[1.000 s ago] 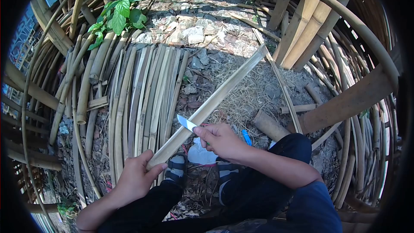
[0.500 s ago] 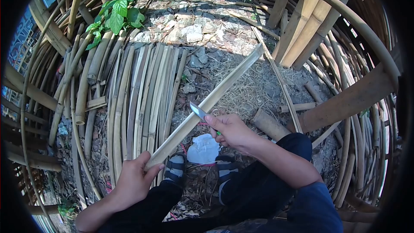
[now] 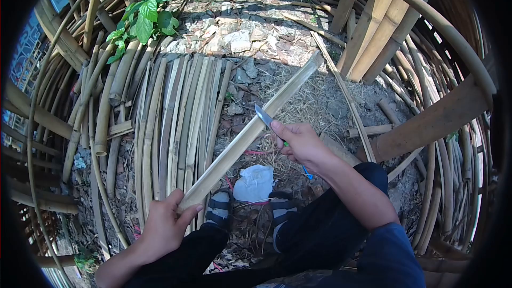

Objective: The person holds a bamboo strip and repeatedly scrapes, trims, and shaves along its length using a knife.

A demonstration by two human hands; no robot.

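A long split bamboo strip [image 3: 234,156] slants from lower left to upper right, its pale inner side showing. My left hand [image 3: 166,221] is closed round its lower end, thumb on top. My right hand [image 3: 301,145] grips a knife [image 3: 263,114] with a green bit at its handle. The knife's blade lies across the strip's upper half, pointing up and left. Under the strip's far end is dry straw-like fibre [image 3: 298,108] on the ground.
Many split bamboo strips [image 3: 184,112] lie side by side at left. A green plant [image 3: 144,18] grows behind them. Thick bamboo poles [image 3: 434,120] stand or lean at right. A white crumpled sheet [image 3: 254,183] lies near my feet, with a cut bamboo piece [image 3: 338,149] to the right.
My right hand and the knife have moved up and right along the strip. The strip's far end has shifted slightly left. My left hand keeps its hold on the lower end.
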